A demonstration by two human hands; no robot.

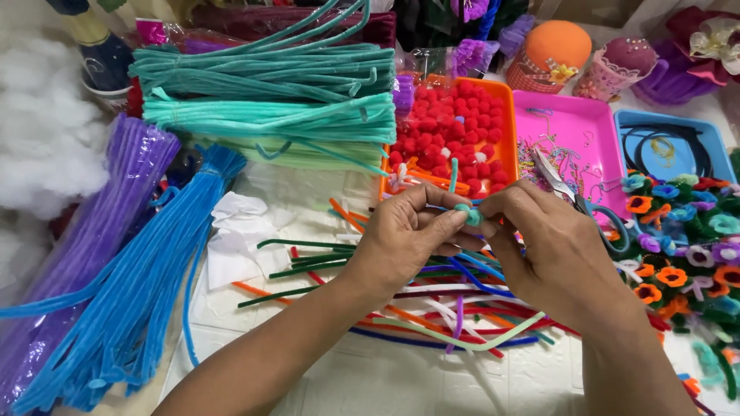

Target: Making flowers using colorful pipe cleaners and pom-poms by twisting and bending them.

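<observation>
Bundles crowd the table around the work: at nine o'clock lies a thick sheaf of blue pipe cleaners (146, 285), with a purple bundle (92, 231) just beside it toward the left edge, and at eleven o'clock a stack of teal and mint green pipe cleaners (270, 100). White stuffing (42, 131) fills the ten o'clock corner. At twelve o'clock an orange tray (505, 96) holds red pompoms (455, 127); next to it, at one o'clock, a pink tray (578, 115) holds beads and small scissors (559, 185), and a blue tray (709, 139) sits at two o'clock. At three o'clock is a heap of small pipe-cleaner flowers (678, 239) in orange, blue and purple. Loose cut pipe cleaners (432, 308) of many colours lie scattered beneath the hands, partly hidden by them. At the centre, the left hand (405, 235) and the right hand (551, 246) meet fingertip to fingertip, both closed in a pinch on a mint green pipe cleaner (466, 212). Its middle is wound into a small tight coil between the thumbs, while one short end stands upright toward twelve o'clock, above the fingers.
</observation>
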